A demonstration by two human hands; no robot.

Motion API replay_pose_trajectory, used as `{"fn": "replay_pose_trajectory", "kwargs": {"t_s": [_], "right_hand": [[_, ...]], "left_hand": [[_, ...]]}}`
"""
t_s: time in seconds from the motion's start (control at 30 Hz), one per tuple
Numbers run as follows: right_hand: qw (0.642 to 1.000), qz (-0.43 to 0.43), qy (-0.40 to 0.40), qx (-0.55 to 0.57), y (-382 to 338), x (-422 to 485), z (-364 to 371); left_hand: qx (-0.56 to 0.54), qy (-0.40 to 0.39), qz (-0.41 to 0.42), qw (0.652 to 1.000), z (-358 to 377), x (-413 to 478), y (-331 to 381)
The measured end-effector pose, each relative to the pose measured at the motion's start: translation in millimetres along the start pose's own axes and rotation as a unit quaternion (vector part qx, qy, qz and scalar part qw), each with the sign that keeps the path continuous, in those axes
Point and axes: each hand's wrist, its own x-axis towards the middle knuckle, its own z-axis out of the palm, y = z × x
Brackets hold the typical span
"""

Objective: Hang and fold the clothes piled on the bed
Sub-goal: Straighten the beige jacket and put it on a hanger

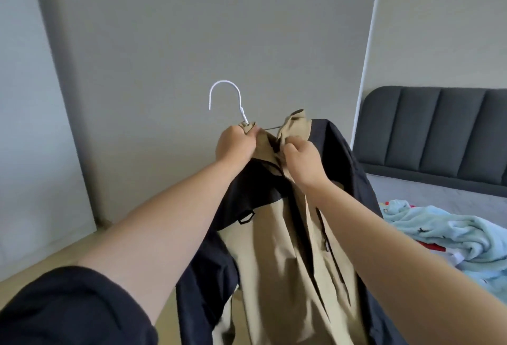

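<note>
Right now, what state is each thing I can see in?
Jacket: held up in the air, unfolded, hanging loose.
Hanger: inside the jacket's neck, hook free of any rail.
Left hand: grips the collar at the hook's base.
Right hand: pinches the collar's front edge.
Light blue garment: crumpled on the bed.

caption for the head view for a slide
Left hand holds a tan and navy jacket at the neck of a hanger while the right hand pinches the collar beside the bed.
</note>
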Motion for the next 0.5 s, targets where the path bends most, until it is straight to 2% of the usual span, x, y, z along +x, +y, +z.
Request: {"fn": "replay_pose_trajectory", "kwargs": {"t_s": [0.07,0.13,0.2,0.23,0.27,0.33,0.4,0.43,0.47,0.5], "right_hand": [[0.993,-0.063,0.038,0.090,-44,19,3],[0.979,-0.105,0.045,0.168,-74,30,9],[0.977,-0.073,0.005,0.199,-85,33,17],[0.977,-0.024,-0.038,0.207,-85,32,19],[0.974,0.023,-0.098,0.203,-81,30,20],[0.965,0.053,-0.229,0.113,-66,24,17],[0.948,0.050,-0.313,0.008,-51,17,9],[0.949,0.044,-0.311,-0.016,-44,16,6],[0.964,0.028,-0.263,-0.034,-37,18,4],[0.981,-0.004,-0.178,-0.071,-30,23,1]], "left_hand": [[-0.034,0.009,0.065,0.997,-30,24,28],[-0.045,-0.080,0.122,0.988,-52,35,47],[0.061,-0.182,0.125,0.973,-60,35,46],[0.104,-0.193,0.110,0.969,-62,34,38],[0.102,-0.191,0.086,0.973,-65,32,28],[0.028,-0.172,0.053,0.983,-73,29,5],[-0.014,-0.155,0.043,0.987,-79,28,-10],[-0.015,-0.162,0.041,0.986,-81,27,-15],[-0.007,-0.172,0.041,0.984,-82,25,-18],[0.009,-0.178,0.041,0.983,-83,24,-19]]}}
